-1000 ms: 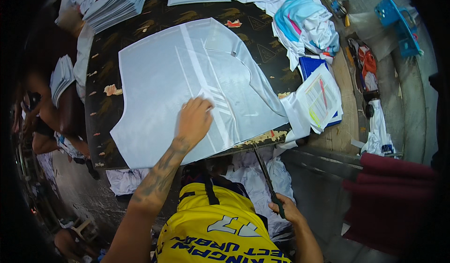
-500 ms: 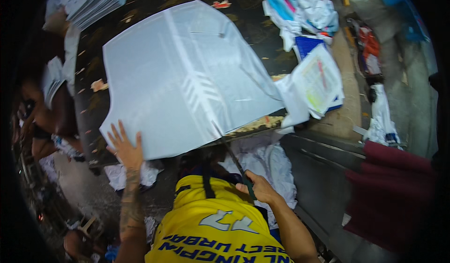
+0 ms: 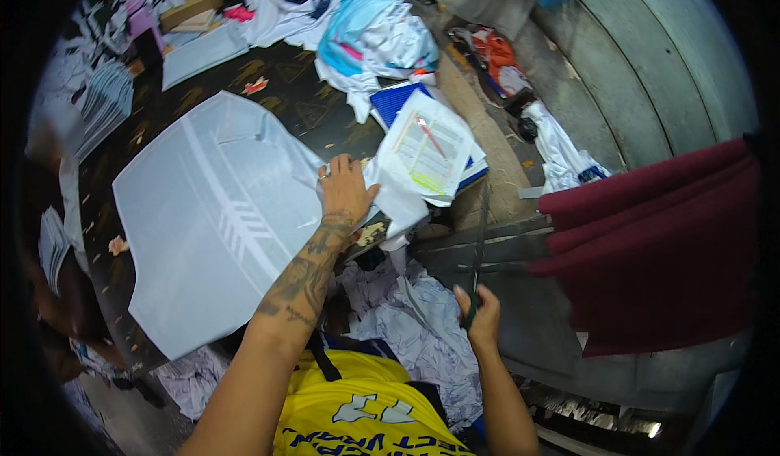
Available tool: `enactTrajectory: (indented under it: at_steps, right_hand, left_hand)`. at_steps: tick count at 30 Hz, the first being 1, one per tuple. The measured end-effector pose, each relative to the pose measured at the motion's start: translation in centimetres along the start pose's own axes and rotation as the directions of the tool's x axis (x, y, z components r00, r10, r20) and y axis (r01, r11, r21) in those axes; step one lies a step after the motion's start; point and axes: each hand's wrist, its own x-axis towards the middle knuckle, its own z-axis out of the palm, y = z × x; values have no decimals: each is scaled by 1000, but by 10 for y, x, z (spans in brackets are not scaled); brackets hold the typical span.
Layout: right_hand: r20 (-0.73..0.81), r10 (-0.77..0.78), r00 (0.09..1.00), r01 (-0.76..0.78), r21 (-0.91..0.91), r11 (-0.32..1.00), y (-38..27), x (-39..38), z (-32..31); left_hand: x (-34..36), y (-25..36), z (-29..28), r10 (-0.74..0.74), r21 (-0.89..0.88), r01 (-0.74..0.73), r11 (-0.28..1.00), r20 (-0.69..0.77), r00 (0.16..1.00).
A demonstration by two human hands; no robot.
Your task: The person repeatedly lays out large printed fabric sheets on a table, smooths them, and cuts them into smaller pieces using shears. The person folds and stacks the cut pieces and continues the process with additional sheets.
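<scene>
Fabric panel (image 3: 191,236): pale grey, white stripe and chevrons, spread on dark table (image 3: 313,102), left. Left hand (image 3: 345,189): at panel's right edge, grip unclear. Right hand (image 3: 486,318): closed round scissors (image 3: 470,310).

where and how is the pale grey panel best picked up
Probably best by its near edge, from the picture's lower side, pinched from above and below: the grey panel lies flat on the dark table, but this edge reaches the table's border. The flat middle seems to offer nothing to pinch.
</scene>
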Motion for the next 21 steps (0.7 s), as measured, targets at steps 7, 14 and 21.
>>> enactTrajectory:
  at_steps: [7,14,21]
  right_hand:
    - [-288,-102,952,67,-131,989,-40,168,57]
    - [-251,2,968,11,51,999,-37,228,87]
    - [-156,10,988,48,364,930,-76,230,114]
  left_hand:
    - [7,64,-15,139,-246,-179,953,-171,975]
    - [-19,80,-24,24,-519,-2,855,36,999]
    - [103,23,54,-276,-562,644,520,603,749]
